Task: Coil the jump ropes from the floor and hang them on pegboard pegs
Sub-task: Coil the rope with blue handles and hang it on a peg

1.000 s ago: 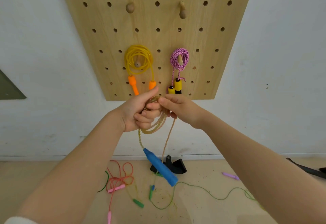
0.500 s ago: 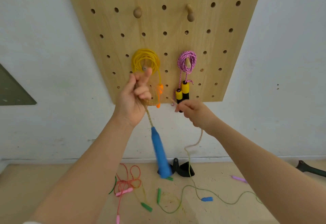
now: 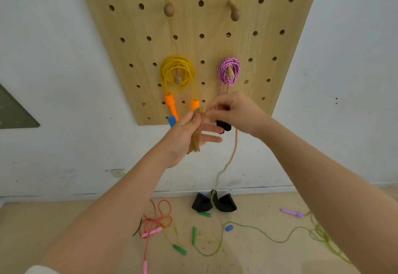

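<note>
My left hand [image 3: 189,132] holds a small bundle of tan rope loops [image 3: 195,139] pinched at the top, its lower fingers spread; a blue handle [image 3: 171,121] pokes out behind it. My right hand [image 3: 234,110] pinches the same tan rope beside the left thumb. The free strand [image 3: 231,155] drops to the floor toward a second blue handle [image 3: 229,228]. Both hands are in front of the lower edge of the wooden pegboard [image 3: 280,43]. A coiled yellow rope with orange handles [image 3: 177,74] and a coiled pink rope [image 3: 228,71] hang on pegs.
Two bare pegs [image 3: 169,9] [image 3: 234,13] stick out higher on the board. On the floor lie a pink-red rope [image 3: 157,222], a green rope with green handles [image 3: 195,234], a purple handle [image 3: 291,212] and two black wedge feet [image 3: 213,203].
The blue handle has swung up from hanging below my left hand to behind it. My right hand has come back to the left one, laying another loop on the bundle.
</note>
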The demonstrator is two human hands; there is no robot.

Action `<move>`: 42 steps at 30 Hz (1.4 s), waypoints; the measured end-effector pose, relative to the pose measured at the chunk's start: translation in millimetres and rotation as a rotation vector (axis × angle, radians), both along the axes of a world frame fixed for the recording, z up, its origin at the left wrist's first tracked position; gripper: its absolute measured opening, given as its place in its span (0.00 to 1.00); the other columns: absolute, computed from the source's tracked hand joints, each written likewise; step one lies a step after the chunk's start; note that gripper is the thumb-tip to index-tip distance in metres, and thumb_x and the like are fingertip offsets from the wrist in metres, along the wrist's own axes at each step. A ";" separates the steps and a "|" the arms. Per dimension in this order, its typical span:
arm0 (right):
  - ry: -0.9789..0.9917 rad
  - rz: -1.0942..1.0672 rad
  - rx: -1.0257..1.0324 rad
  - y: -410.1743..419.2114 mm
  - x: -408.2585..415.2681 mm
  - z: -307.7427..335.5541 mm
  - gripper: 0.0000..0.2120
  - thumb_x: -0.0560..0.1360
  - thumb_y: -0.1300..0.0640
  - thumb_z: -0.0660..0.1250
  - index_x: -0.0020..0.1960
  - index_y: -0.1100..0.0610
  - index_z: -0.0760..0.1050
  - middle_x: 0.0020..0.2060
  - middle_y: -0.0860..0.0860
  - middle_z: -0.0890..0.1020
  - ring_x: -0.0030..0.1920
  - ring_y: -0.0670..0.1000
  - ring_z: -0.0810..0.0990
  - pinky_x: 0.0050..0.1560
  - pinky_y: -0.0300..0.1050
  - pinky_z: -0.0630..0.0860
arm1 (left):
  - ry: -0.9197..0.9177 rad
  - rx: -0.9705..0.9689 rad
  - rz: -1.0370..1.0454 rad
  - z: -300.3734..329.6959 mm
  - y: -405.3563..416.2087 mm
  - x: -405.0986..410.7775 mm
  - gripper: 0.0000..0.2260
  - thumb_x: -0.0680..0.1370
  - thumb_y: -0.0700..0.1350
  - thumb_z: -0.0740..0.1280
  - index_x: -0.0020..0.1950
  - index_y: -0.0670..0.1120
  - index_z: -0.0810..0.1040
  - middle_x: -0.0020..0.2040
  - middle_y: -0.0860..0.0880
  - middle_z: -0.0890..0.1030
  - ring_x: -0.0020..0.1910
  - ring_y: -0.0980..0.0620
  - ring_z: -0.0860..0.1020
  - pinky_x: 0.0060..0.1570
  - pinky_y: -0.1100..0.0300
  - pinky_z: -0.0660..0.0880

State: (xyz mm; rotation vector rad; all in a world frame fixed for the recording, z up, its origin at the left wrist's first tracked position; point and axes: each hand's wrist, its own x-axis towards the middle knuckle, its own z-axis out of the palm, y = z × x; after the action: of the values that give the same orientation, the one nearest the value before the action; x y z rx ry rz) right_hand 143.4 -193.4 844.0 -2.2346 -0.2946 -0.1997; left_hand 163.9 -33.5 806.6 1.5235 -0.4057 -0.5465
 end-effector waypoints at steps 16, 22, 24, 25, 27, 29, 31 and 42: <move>0.496 0.127 -0.064 36.0 -17.2 -53.5 0.09 0.80 0.54 0.57 0.56 0.49 0.73 0.30 0.50 0.74 0.27 0.47 0.69 0.33 0.38 0.71 | 0.250 -0.409 0.182 6.8 11.2 15.4 0.11 0.82 0.44 0.54 0.57 0.42 0.72 0.59 0.45 0.79 0.22 0.59 0.65 0.31 0.65 0.75; 0.416 0.275 -0.264 23.3 -34.9 -29.8 0.11 0.77 0.57 0.63 0.58 0.52 0.78 0.29 0.47 0.74 0.27 0.42 0.70 0.36 0.35 0.71 | 0.032 -0.031 0.236 -14.5 5.9 28.4 0.08 0.82 0.49 0.53 0.56 0.49 0.70 0.57 0.49 0.79 0.35 0.55 0.82 0.52 0.53 0.77; 0.227 0.191 -0.164 12.5 -33.0 -17.6 0.07 0.76 0.59 0.65 0.51 0.58 0.81 0.27 0.42 0.76 0.28 0.40 0.72 0.34 0.30 0.68 | 0.003 0.077 0.140 -15.9 -5.5 19.6 0.13 0.82 0.51 0.54 0.60 0.46 0.70 0.49 0.50 0.82 0.32 0.54 0.80 0.47 0.56 0.76; 0.142 0.109 -0.106 3.8 -30.9 -13.1 0.06 0.75 0.59 0.67 0.48 0.59 0.82 0.28 0.43 0.78 0.28 0.41 0.73 0.33 0.32 0.67 | 0.014 0.096 0.090 -14.2 -12.7 12.4 0.16 0.82 0.52 0.54 0.62 0.43 0.70 0.39 0.49 0.82 0.28 0.54 0.77 0.47 0.55 0.76; 0.045 -0.068 -0.002 -16.7 -26.8 -8.8 0.06 0.72 0.57 0.71 0.43 0.60 0.81 0.30 0.52 0.79 0.30 0.49 0.73 0.34 0.43 0.70 | 0.043 0.055 -0.029 -6.4 -28.6 -3.7 0.17 0.83 0.51 0.52 0.61 0.42 0.73 0.30 0.48 0.80 0.19 0.56 0.68 0.49 0.52 0.77; 0.011 -0.179 0.090 -36.7 -27.7 -10.1 0.09 0.69 0.56 0.74 0.39 0.61 0.78 0.29 0.54 0.76 0.30 0.49 0.70 0.34 0.43 0.68 | 0.062 -0.023 -0.139 5.6 -44.6 -18.6 0.20 0.83 0.51 0.46 0.56 0.45 0.76 0.37 0.46 0.84 0.16 0.57 0.60 0.42 0.56 0.79; 0.019 -0.193 0.217 -52.7 -32.3 -12.0 0.09 0.70 0.57 0.72 0.36 0.59 0.75 0.30 0.53 0.75 0.30 0.44 0.70 0.34 0.37 0.68 | 0.099 -0.074 -0.175 15.1 -59.0 -26.5 0.25 0.82 0.54 0.44 0.50 0.45 0.77 0.33 0.47 0.82 0.17 0.56 0.57 0.32 0.60 0.76; 0.104 -0.348 0.448 -133.2 -44.6 -32.0 0.10 0.75 0.58 0.67 0.35 0.54 0.72 0.26 0.45 0.66 0.27 0.44 0.63 0.31 0.38 0.61 | 0.182 -0.017 -0.090 20.3 -122.1 -27.2 0.22 0.69 0.63 0.58 0.38 0.43 0.70 0.20 0.53 0.64 0.15 0.58 0.57 0.24 0.65 0.67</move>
State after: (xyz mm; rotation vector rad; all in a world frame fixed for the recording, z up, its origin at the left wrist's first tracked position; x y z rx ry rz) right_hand 98.9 -326.7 812.0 -1.8271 0.1851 -0.3016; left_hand 136.7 -155.6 826.9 1.4309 -0.3382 -0.7440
